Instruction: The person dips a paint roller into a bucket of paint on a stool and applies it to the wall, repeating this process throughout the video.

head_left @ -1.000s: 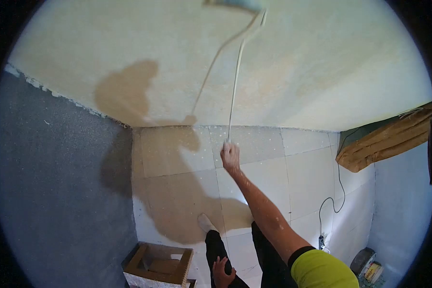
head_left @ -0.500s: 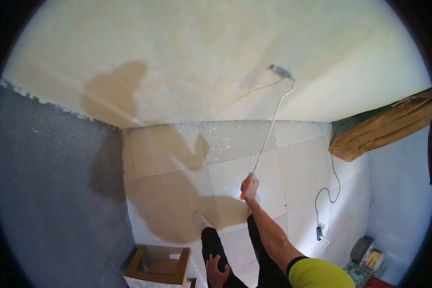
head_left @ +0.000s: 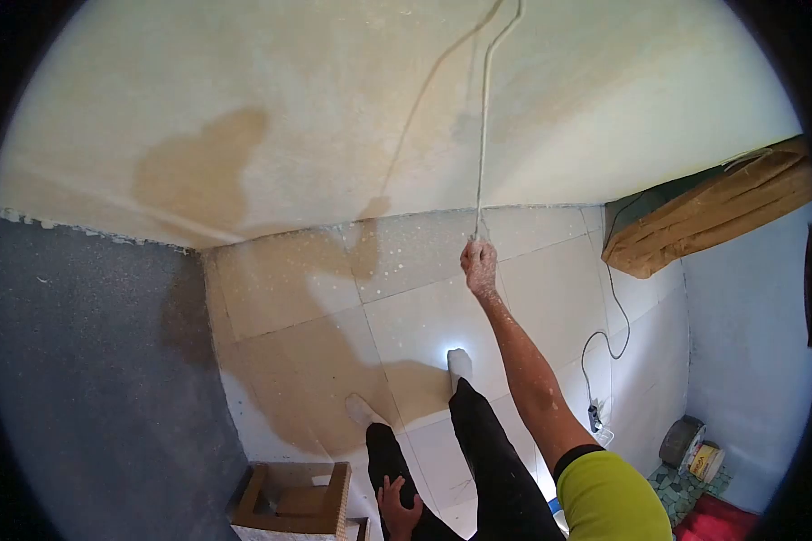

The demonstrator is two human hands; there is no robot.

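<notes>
My right hand (head_left: 480,265) is closed around the handle of a paint roller (head_left: 484,126). Its long, thin metal rod runs up in front of the pale yellow wall (head_left: 334,117). The roller's head lies beyond the top edge of the view, and my fingers cover the handle. Low in the picture, my left hand (head_left: 399,508) rests by my left thigh with its fingers apart, holding nothing.
Light floor tiles (head_left: 433,316) with white specks meet the wall. A cardboard box (head_left: 302,500) stands at lower left beside a dark grey wall (head_left: 81,361). On the right are a brown wrapped bundle (head_left: 713,216), a cable (head_left: 624,316) and tubs (head_left: 705,462).
My right hand has moved up and forward with the paint roller. The roller's head has gone out of view at the top. My left hand stays by my thigh.
</notes>
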